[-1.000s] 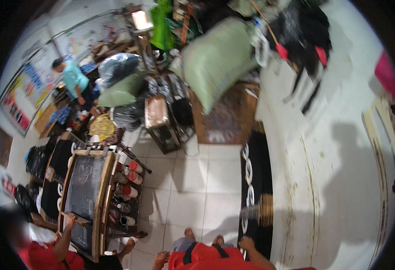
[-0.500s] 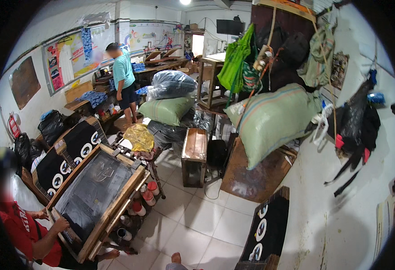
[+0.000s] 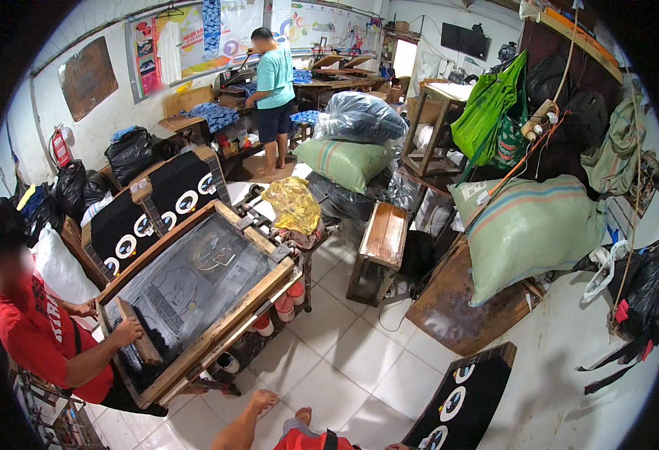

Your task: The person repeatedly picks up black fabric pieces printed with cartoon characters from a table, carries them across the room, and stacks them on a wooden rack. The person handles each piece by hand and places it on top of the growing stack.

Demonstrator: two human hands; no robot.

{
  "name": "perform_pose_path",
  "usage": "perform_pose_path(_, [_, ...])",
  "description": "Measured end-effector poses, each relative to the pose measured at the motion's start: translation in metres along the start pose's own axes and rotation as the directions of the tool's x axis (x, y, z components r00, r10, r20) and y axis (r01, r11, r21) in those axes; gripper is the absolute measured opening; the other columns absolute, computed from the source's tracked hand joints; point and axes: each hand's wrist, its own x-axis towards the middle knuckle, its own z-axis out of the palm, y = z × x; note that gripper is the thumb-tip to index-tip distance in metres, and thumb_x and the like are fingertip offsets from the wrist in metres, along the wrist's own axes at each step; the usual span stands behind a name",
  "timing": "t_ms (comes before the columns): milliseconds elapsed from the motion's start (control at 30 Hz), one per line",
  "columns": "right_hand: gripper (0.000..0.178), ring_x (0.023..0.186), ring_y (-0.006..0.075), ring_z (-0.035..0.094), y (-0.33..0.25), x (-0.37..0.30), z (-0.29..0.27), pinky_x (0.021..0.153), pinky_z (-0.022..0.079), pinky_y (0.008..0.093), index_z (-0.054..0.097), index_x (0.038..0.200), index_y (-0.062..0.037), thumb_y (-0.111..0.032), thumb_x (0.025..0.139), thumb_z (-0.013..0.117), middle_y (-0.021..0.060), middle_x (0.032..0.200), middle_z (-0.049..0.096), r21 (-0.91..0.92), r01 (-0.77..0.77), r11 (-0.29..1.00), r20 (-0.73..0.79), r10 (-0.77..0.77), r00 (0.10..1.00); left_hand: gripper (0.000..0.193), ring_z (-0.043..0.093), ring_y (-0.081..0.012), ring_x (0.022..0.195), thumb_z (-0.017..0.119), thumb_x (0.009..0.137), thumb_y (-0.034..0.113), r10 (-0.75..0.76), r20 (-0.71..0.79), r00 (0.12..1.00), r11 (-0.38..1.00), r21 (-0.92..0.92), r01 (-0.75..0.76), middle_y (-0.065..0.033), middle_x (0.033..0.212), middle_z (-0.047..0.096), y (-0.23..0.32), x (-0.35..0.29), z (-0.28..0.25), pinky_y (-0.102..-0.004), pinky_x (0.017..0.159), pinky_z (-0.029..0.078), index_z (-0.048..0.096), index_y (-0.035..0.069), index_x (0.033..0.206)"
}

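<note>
My left hand (image 3: pixel 263 401) reaches in from the lower edge, over the white tiled floor, its fingers stretched out and holding nothing. Only a sliver of my right hand (image 3: pixel 397 446) shows at the bottom rim, its fingers hidden. It is near a long board covered in black cloth (image 3: pixel 473 397), printed with white ring shapes, which slants at the lower right. Left of my left hand stands a wood-framed printing screen (image 3: pixel 194 274). A co-worker in red (image 3: pixel 48 330) grips a wooden squeegee (image 3: pixel 139 334) on it with one hand.
More boards with printed black cloth (image 3: pixel 168 199) stand behind the screen. Bottles (image 3: pixel 284 309) stand beneath it. A wooden stool (image 3: pixel 380 244), stuffed sacks (image 3: pixel 536 236) and a brown panel (image 3: pixel 453 304) take up the middle and right. A person in teal (image 3: pixel 273 82) stands at the back tables.
My view has swung left, so the room sits farther right. My left arm and a bit of my right hand have come into view. The co-worker's squeegee has moved slightly up the screen.
</note>
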Motion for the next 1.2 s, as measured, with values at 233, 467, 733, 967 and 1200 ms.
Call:
perform_pose_path(233, [0.012, 0.056, 0.0175, 0.063, 0.014, 0.043, -0.031, 0.047, 0.049, 0.0279, 0.063, 0.079, 0.0012, -0.008, 0.072, 0.068, 0.0085, 0.066, 0.064, 0.04, -0.127, 0.991, -0.009, 0.127, 0.992, 0.028, 0.063, -0.019, 0.084, 0.057, 0.085, 0.027, -0.134, -0.148, 0.98, 0.954, 0.248, 0.168, -0.0103, 0.1, 0.065, -0.037, -0.018, 0.054, -0.0334, 0.059, 0.048, 0.065, 0.009, 0.105])
perform_pose_path(467, [0.008, 0.054, 0.018, 0.061, -0.01, 0.07, -0.054, 0.046, 0.048, 0.029, 0.062, 0.073, 0.0005, -0.006, 0.073, 0.065, 0.0077, 0.063, 0.062, -0.061, -0.036, 0.998, 0.076, 0.041, 0.996, 0.026, 0.059, -0.0174, 0.073, 0.056, 0.084, 0.029, -0.261, -0.102, 0.96, 0.922, 0.269, 0.279, -0.0063, 0.088, 0.064, -0.108, -0.061, 0.111, -0.0326, 0.054, 0.046, 0.067, 0.011, 0.099])
perform_pose_path(733, [0.008, 0.052, 0.0187, 0.06, -0.001, 0.064, -0.094, 0.044, 0.046, 0.0303, 0.06, 0.067, -0.0004, -0.004, 0.074, 0.062, 0.0068, 0.061, 0.06, -0.339, 0.331, 0.881, 0.152, -0.296, 0.943, 0.035, 0.06, -0.0205, 0.078, 0.06, 0.085, 0.032, -0.288, -0.165, 0.943, 0.923, 0.215, 0.319, -0.0098, 0.102, 0.064, -0.131, -0.097, 0.124, -0.0371, 0.065, 0.046, 0.062, 0.009, 0.111])
perform_pose_path(967, [0.016, 0.044, 0.0185, 0.051, -0.029, 0.061, -0.084, 0.04, 0.04, 0.0295, 0.053, 0.059, -0.0037, 0.0, 0.075, 0.056, 0.0051, 0.054, 0.05, 0.305, -0.134, 0.943, 0.258, 0.053, 0.965, 0.037, 0.061, -0.021, 0.079, 0.061, 0.083, 0.033, -0.234, -0.218, 0.947, 0.965, 0.068, 0.254, -0.0118, 0.104, 0.064, -0.092, -0.096, 0.112, -0.0376, 0.065, 0.047, 0.061, 0.006, 0.108])
perform_pose_path(1200, [0.013, 0.043, 0.0176, 0.051, -0.027, 0.065, -0.054, 0.038, 0.039, 0.0292, 0.054, 0.064, -0.0046, -0.003, 0.076, 0.058, 0.0048, 0.055, 0.051, 0.103, -0.192, 0.976, 0.267, 0.158, 0.95, 0.03, 0.061, -0.0194, 0.071, 0.063, 0.082, 0.03, -0.221, -0.262, 0.939, 0.974, -0.016, 0.224, -0.0077, 0.088, 0.064, -0.076, -0.062, 0.068, -0.0333, 0.058, 0.045, 0.063, 0.005, 0.098])
